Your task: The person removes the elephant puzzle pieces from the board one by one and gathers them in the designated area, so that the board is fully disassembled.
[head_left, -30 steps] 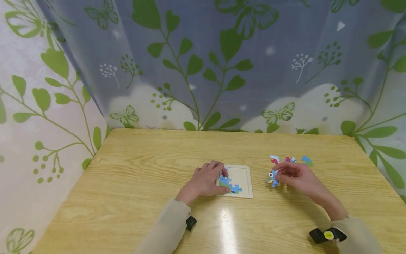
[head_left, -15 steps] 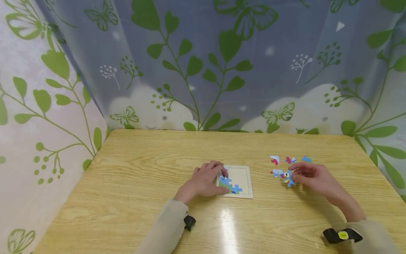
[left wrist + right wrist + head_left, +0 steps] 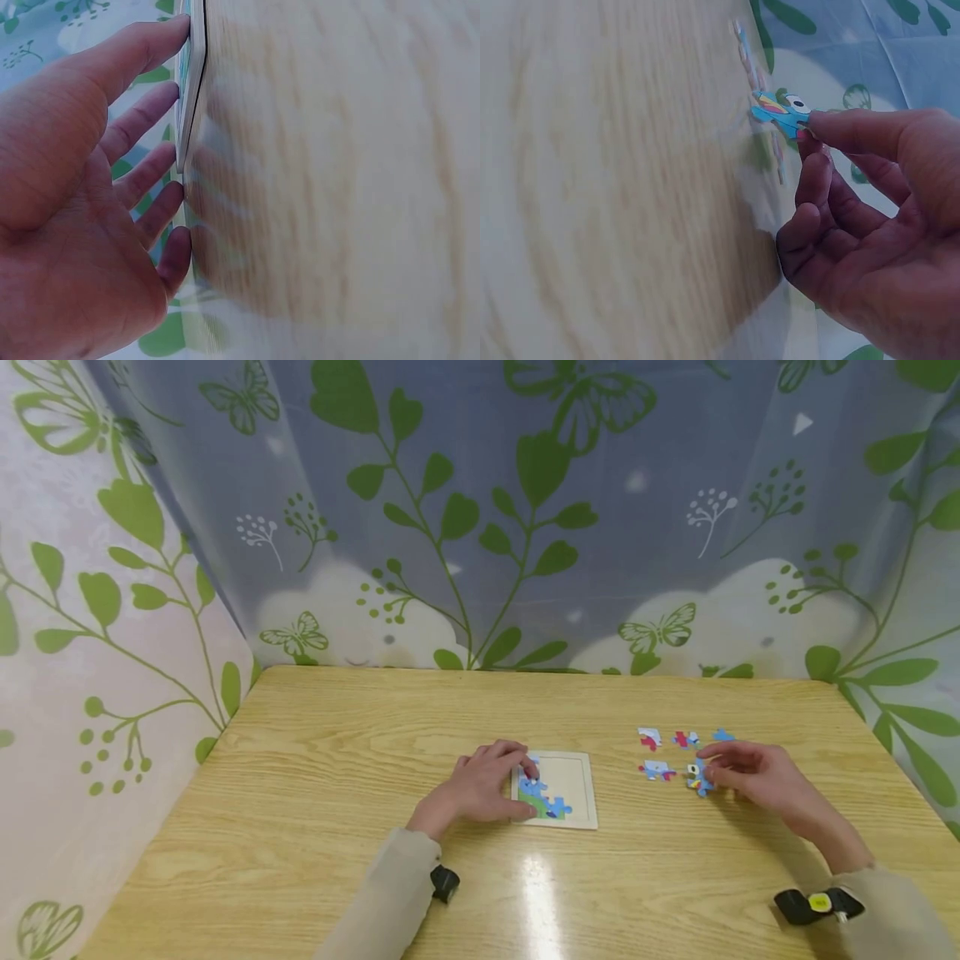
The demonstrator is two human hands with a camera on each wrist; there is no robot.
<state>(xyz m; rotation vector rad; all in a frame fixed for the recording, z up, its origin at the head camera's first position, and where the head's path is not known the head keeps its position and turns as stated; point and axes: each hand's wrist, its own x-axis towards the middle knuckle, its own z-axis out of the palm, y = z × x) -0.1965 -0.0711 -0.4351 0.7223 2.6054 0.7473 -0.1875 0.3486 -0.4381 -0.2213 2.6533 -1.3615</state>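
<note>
The left hand, fingers spread, rests on the partly filled puzzle tray. The right hand pinches in its fingers one blue puzzle piece, near the loose pieces on the surface. Behind hangs a leaf-patterned curtain.

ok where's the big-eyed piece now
At right in the head view, the big-eyed piece is pinched by the right hand, just right of the white-and-blue piece.

Tabletop: fairly bright in the head view; we see a white glare streak low down.
Wood grain: dimmer, blurred in our left wrist view.
Right hand: we see dark shadow beside it.
Loose puzzle pieces: soft, out of focus.
</note>
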